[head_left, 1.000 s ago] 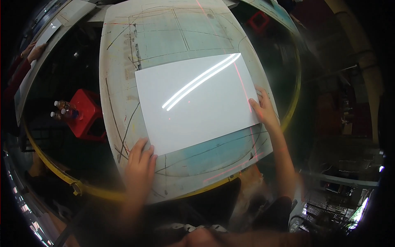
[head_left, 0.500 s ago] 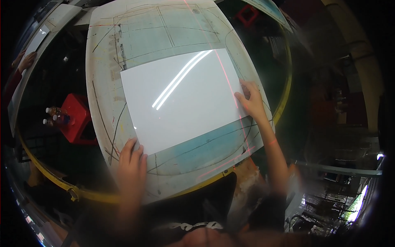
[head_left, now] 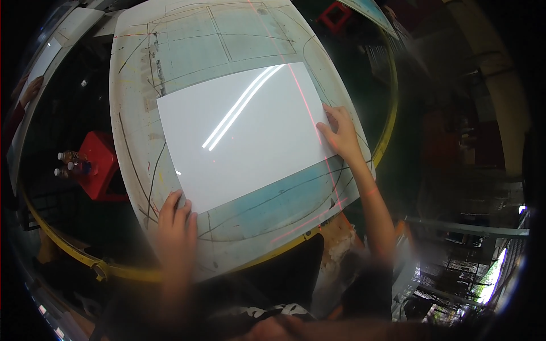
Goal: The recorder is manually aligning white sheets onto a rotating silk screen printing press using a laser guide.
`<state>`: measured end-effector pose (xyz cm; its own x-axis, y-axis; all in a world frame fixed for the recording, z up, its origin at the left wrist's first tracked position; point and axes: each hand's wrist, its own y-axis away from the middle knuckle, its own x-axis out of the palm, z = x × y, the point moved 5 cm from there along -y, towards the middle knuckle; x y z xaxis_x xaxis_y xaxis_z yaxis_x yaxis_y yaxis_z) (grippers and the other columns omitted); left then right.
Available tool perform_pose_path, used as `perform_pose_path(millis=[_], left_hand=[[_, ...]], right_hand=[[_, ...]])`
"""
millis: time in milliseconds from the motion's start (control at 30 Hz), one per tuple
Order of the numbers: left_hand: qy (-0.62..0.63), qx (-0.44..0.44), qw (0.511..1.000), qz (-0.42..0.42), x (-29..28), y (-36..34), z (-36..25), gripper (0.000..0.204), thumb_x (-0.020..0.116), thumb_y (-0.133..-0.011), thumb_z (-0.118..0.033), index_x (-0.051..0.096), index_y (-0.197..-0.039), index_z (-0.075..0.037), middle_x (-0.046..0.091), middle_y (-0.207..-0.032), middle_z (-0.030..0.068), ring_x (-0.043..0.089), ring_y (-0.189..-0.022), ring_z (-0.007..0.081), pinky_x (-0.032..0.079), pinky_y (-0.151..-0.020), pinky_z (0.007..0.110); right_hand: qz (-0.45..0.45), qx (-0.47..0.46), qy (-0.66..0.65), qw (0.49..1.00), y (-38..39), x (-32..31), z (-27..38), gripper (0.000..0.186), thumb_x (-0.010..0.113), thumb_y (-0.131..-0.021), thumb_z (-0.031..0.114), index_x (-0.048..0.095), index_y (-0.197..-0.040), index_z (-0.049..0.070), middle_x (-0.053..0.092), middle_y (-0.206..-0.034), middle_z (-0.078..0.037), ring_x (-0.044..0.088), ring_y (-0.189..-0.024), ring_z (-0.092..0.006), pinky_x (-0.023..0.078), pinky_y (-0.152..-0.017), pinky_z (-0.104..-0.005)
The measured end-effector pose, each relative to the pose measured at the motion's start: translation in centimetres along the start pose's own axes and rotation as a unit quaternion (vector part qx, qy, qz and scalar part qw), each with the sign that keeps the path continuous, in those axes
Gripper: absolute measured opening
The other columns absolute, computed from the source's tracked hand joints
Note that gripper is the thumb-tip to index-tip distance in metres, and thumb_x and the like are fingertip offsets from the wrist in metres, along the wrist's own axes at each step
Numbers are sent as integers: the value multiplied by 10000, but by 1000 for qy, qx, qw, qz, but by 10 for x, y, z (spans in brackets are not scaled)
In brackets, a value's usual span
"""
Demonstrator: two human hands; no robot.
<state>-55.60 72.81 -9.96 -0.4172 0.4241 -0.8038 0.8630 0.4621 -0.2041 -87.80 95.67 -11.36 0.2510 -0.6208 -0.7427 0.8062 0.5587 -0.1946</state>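
Note:
A glossy white rectangular sheet [head_left: 250, 125] lies on a pale worn board [head_left: 133, 136] marked with teal patches and dark drawn lines. At the sheet's near left corner is my left hand [head_left: 177, 227], its fingers stretched and slightly apart against the edge. My right hand [head_left: 341, 133] grips the sheet's right edge, with the thumb at the surface and the fingers curled along the rim. The undersides of those fingers are hidden. Red light lines cross the sheet's right part and the board's near right area. Two bright lamp reflections show on the sheet.
A yellow curved rail [head_left: 74, 247] runs around below the board. Left of it stands a red stool [head_left: 99, 170] with several capped bottles [head_left: 71, 165]. Another person's hand [head_left: 33, 90] touches a sheet at the far left. A second red stool [head_left: 334, 16] stands behind.
The whole view has shifted slightly, so the board and sheet appear farther left. Both my hands keep their places at the sheet. The other person's hand at far left has moved a little.

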Motion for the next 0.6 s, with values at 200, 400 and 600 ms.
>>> perform_pose_path(millis=[200, 400, 600], left_hand=[[11, -9, 1000, -1, 1, -2, -1, 198, 608, -800, 37, 590, -997, 50, 549, -1219, 186, 550, -1115, 355, 443, -938, 394], [9, -9, 1000, 5, 6, -1, 3, 199, 619, -808, 3, 595, -1004, 23, 533, -1256, 136, 525, -1165, 307, 437, -949, 395], [-19, -15, 1000, -6, -12, 3, 1, 189, 606, -815, 3, 594, -1002, 32, 534, -1255, 135, 534, -1153, 309, 430, -957, 404]], right_hand=[[11, 8, 10, 1000, -1, 0, -1, 479, 697, -773, 92, 560, -1221, -7, 518, -1000, -113, 516, -913, -218, 439, -848, -304], [8, 8, 15, 1000, -1, 1, -4, 487, 701, -771, 94, 557, -1226, -3, 514, -1016, -115, 515, -924, -225, 440, -851, -306], [9, -27, 70, 997, -5, 5, 25, 489, 730, -759, 105, 573, -1218, 37, 487, -1100, -128, 519, -954, -270, 453, -845, -340]])
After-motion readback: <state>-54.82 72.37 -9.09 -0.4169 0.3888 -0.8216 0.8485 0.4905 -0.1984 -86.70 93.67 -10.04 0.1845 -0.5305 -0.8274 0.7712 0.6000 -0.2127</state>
